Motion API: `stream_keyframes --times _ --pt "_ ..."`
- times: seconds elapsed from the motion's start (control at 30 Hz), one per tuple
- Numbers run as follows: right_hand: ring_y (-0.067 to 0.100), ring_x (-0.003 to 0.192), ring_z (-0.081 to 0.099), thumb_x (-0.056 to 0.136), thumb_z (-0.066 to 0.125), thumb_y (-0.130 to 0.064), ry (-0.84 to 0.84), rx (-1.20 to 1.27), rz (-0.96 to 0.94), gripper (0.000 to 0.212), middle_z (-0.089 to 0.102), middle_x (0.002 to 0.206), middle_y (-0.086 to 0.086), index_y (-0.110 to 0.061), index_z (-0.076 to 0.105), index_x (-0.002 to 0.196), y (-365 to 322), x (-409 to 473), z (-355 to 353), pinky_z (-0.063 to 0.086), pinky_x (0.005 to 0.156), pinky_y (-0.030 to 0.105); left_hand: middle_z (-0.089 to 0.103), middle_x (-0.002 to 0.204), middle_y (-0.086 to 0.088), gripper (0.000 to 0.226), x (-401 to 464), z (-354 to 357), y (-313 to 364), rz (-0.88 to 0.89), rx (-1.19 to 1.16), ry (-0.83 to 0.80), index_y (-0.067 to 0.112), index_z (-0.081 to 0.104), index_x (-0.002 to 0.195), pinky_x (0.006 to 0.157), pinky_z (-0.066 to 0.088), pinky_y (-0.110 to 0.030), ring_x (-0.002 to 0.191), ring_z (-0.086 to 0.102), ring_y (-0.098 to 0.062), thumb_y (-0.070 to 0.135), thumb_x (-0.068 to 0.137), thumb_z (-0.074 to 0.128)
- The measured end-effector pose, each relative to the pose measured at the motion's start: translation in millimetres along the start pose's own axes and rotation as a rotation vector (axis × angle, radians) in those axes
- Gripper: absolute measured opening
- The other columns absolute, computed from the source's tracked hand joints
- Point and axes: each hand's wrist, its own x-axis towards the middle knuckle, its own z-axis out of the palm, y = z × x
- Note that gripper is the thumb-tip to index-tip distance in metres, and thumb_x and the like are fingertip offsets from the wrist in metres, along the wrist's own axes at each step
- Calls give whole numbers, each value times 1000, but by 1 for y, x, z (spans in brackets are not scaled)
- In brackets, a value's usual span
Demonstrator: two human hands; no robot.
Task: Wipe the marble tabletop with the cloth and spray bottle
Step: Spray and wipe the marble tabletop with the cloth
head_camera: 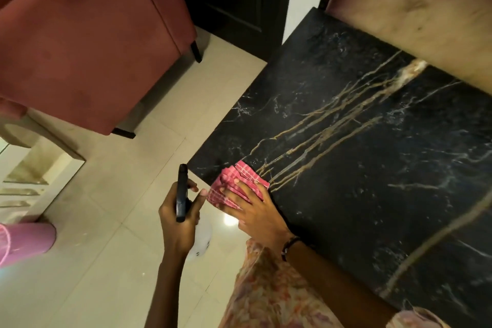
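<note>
Right hand (255, 210) flat on pink checked cloth (239, 185), fingers spread, pressing it on near corner of black marble tabletop (372, 168), cloth overhanging edge. Left hand (178, 224) off tabletop over tiled floor (106, 221), grip clamped round spray bottle (182, 193), black head up, white body under palm

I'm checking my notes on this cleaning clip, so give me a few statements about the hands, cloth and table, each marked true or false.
1. The right hand presses the cloth on the table. True.
2. The cloth lies in the middle of the table. False: it is at the near left corner, partly over the edge.
3. The left hand holds the bottle over the floor. True.
4. The cloth is plain blue. False: it is red and white checked.
5. The table is white. False: it is black with gold veins.
</note>
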Motion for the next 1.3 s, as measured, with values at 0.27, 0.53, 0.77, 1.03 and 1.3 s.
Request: stream_keyframes --times 0.27,0.53,0.77,1.03,1.3 --pt "25 147 22 91 32 -68 65 167 135 69 25 158 -6 -38 13 151 22 -170 31 16 119 55 57 68 0 17 -70 57 6 18 -44 -299 17 61 97 62 45 -25 60 52 -16 18 82 68" --pt "24 143 28 100 23 -53 53 164 393 46 46 147 -4 -42 35 143 50 -372 72 2 117 47 63 67 7 21 -126 98 13 -111 -96 -487 22 65 93 48 44 -19 58 54 -11 32 76 69" --pt "23 148 -2 93 6 -66 195 356 897 67 21 159 4 -33 25 148 85 -366 50 3 113 58 65 81 2 29 -112 103 40 -143 -165 -514 25 66 100 60 47 -32 65 54 -18 39 75 69" --pt "35 148 -6 96 35 -57 198 556 1032 67 3 163 7 -31 11 153 88 -156 -2 1 117 62 57 88 -3 22 -31 96 60 46 -114 -444 7 55 113 75 49 -7 79 59 -11 15 92 57" --pt "31 149 10 99 30 -50 99 317 427 54 22 160 1 -32 27 150 55 -58 -28 7 118 59 57 129 -11 41 43 99 61 25 -44 -312 11 47 128 104 44 -48 120 54 -32 23 90 59"
